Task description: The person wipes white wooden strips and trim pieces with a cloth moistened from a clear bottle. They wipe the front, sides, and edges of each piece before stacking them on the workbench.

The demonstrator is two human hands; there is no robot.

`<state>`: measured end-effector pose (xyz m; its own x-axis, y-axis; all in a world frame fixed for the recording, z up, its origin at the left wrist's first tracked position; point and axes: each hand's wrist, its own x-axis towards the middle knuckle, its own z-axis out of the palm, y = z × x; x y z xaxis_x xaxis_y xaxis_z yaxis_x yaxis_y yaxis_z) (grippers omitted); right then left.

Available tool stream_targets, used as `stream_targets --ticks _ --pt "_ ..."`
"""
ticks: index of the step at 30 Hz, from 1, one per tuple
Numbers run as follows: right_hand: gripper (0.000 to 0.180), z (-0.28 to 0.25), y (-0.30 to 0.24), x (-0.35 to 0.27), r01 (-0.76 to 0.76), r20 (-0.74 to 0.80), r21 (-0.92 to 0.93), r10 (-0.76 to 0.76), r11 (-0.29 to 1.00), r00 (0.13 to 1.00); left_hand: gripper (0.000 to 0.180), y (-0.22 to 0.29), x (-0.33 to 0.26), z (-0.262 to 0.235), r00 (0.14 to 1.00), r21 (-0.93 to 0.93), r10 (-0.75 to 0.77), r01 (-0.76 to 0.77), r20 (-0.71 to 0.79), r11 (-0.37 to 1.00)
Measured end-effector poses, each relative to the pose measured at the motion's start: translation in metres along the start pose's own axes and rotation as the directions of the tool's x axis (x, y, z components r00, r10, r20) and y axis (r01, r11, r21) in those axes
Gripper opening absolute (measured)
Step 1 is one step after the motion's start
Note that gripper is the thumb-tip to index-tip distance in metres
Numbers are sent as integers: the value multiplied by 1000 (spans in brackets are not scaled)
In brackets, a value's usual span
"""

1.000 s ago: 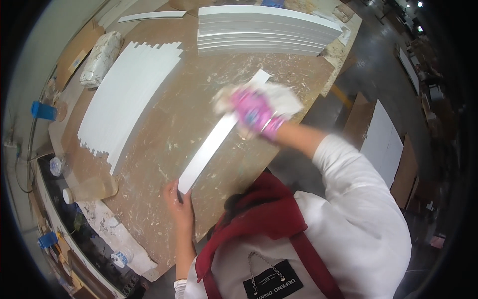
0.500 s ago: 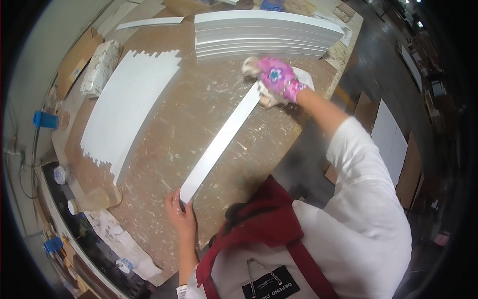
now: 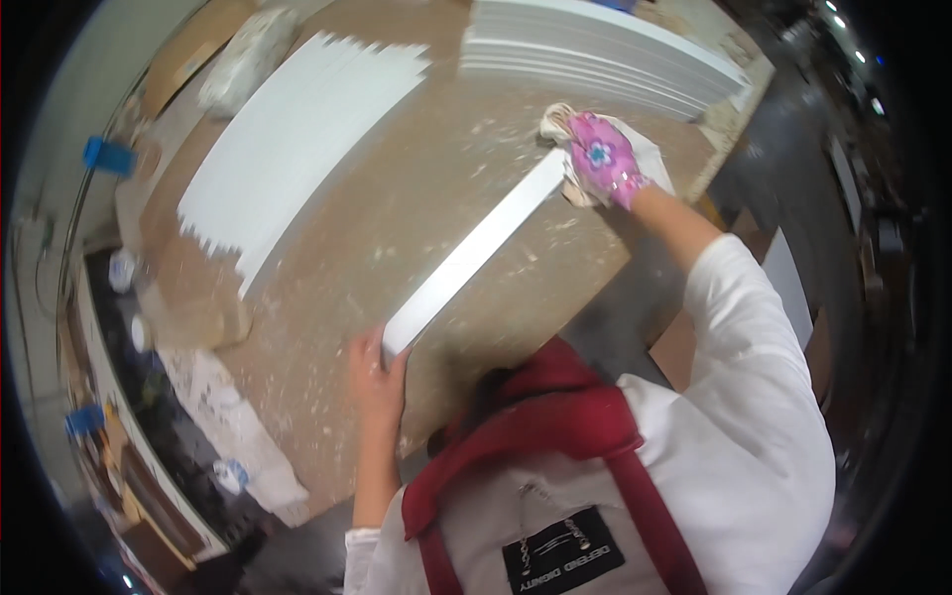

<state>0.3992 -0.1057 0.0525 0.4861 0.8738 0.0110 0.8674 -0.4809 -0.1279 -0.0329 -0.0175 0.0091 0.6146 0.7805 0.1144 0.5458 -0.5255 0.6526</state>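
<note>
A long, flat white strip [image 3: 474, 254] lies slantwise over the worktable. My bare left hand [image 3: 378, 377] grips its near end, thumb on one side and fingers on the other. At the far end, my right hand [image 3: 601, 157], in a pink flowered glove, is closed on a cream cloth [image 3: 585, 192] pressed against the strip. Part of the cloth spreads out to the right of the glove. To the left lie many white strips side by side [image 3: 297, 149], forming a sheet with jagged ends. A stack of white strips [image 3: 595, 58] stands beyond my right hand.
The brown worktable [image 3: 327, 397] is smeared with white marks. A clear bottle [image 3: 193, 315] lies near its left edge, by paint-stained paper [image 3: 233, 426]. A white wrapped bundle [image 3: 248, 61] and a blue clamp-like piece [image 3: 109, 157] are at the far left. Cardboard [image 3: 674, 347] leans off the right side.
My view has turned, so the table and strips sit differently in the picture. Both hands stay at the strip's ends, the right one still with the cloth.
</note>
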Motion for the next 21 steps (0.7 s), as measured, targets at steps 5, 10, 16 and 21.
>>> stream_targets --ticks 5,10,16,21 --pt "25 47 -185 -59 547 106 204 -574 812 812 78 -11 0 16 980 -272 -193 175 -42 946" --pt "20 49 -257 -78 793 -162 272 -786 546 597 95 -17 -2 9 970 -341 -236 200 -67 919" --pt "25 19 -198 -56 506 48 41 -508 861 860 94 -11 2 16 978 -416 -203 166 -45 894" --pt "19 11 -263 -75 553 206 347 -637 758 743 89 -18 4 17 985 -262 -36 -10 -169 965"
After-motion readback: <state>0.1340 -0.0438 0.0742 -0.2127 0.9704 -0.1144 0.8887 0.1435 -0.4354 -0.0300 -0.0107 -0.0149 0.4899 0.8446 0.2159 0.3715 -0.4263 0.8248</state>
